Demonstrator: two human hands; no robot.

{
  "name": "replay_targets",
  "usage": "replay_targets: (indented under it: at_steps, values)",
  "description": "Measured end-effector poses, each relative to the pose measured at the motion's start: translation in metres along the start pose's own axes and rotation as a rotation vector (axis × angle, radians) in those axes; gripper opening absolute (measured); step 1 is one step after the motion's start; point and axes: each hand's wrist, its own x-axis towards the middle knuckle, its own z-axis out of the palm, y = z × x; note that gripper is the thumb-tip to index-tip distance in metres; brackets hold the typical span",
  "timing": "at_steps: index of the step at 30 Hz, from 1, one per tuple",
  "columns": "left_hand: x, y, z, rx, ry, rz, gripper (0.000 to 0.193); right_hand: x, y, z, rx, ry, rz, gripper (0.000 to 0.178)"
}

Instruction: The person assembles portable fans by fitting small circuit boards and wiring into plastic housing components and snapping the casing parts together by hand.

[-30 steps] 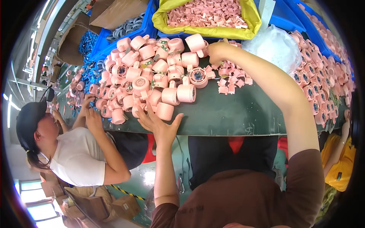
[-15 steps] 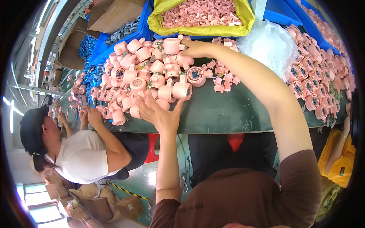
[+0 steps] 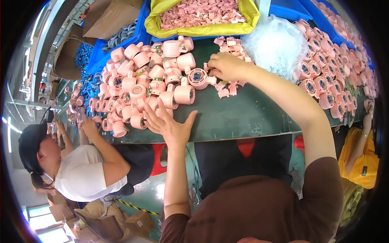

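Note:
My left hand (image 3: 172,127) is open, its fingers spread and thumb apart, at the front edge of a heap of pink round plastic housings (image 3: 137,92). Its fingertips reach the nearest housings; I cannot tell whether they touch. Farther back, my right hand (image 3: 227,67) is bent with fingers drawn together over small pink plastic clips (image 3: 233,90) scattered on the green table (image 3: 231,117). Whatever its fingertips hold, if anything, is hidden. Just left of them lies a housing with a dark round centre (image 3: 198,78), its stem toward my hand. Small circuit boards show among the heaped housings.
A yellow-lined bin (image 3: 202,28) of small pink pieces stands at the back. Right of it are a clear plastic bag (image 3: 275,48) and more pink housings (image 3: 324,77). Blue parts (image 3: 91,89) lie left. A co-worker in a white shirt (image 3: 87,172) sits left; a yellow sleeve (image 3: 362,162) shows right.
My right hand has moved from the back of the housing heap, rightward and nearer, to the small clips. My left hand stays spread by the heap. The view has shifted slightly.

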Motion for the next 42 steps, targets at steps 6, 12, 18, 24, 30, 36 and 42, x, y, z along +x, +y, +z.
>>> replay_targets:
  at_steps: [6,12,18,24,30,36,42]
  values:
    - [-0.003,0.006,0.002,-0.022,0.024,0.034,0.121,-0.012,0.004,-0.017,0.113,0.056,0.086,0.023]
    - [-0.002,0.034,0.002,-0.018,-0.042,0.019,0.124,0.020,0.039,-0.011,-0.158,0.130,0.497,0.054]
    - [-0.020,0.047,-0.014,-0.026,-0.137,0.043,0.118,-0.008,0.011,-0.002,-0.191,-0.002,0.396,0.046]
    - [-0.036,0.080,-0.012,-0.206,-0.350,0.133,0.097,-0.065,-0.029,-0.012,-0.140,-0.021,0.372,0.039]
    - [-0.032,0.101,0.022,-0.192,-0.394,0.226,0.085,-0.096,-0.031,-0.017,-0.251,0.201,0.235,0.038]
    - [-0.027,0.130,0.040,-0.236,-0.399,0.237,0.074,-0.028,-0.002,0.000,0.107,0.364,0.023,0.035]
    - [0.003,0.103,0.037,-0.455,-0.352,0.135,0.063,-0.019,-0.010,-0.010,-0.009,-0.085,0.208,0.032]
